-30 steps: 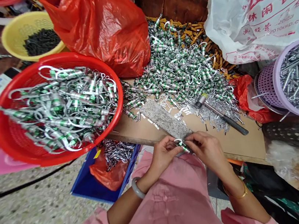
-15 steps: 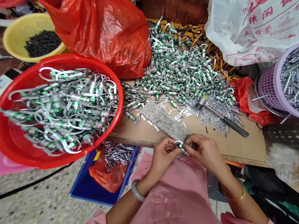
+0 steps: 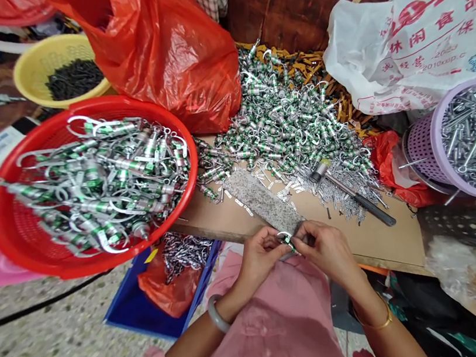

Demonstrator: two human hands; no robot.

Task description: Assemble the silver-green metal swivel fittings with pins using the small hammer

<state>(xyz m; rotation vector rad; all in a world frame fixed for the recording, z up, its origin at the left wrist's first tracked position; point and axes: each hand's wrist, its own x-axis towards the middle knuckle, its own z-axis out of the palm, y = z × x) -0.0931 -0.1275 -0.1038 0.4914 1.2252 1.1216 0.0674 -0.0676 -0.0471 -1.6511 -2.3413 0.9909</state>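
Between my two hands, at the near edge of the work board, is a small green-and-silver metal fitting point(image 3: 289, 241) with a curved pale strip. My left hand point(image 3: 263, 256) pinches it from the left with thumb and fingers. From the right, my right hand point(image 3: 325, 249) closes its thumb and fingertips on the same fitting. The fingers cover part of it. Just beyond my hands lies a flat grey speckled slab point(image 3: 263, 198). A hammer point(image 3: 355, 194) with a dark grip rests to the right, beside a scatter of small metal strips point(image 3: 337, 191).
Behind the slab is a heap of similar fittings point(image 3: 287, 118). A red basket point(image 3: 12, 245) of fittings stands left, a purple basket point(image 3: 425, 140) of metal pins right. Beyond are a red bag point(image 3: 173, 63), a white bag point(image 3: 361, 43) and a yellow basket point(image 3: 30, 72).
The camera view has tilted slightly, so the bags and baskets at the back sit lower in the picture. Both hands stay on the fitting with little visible movement.
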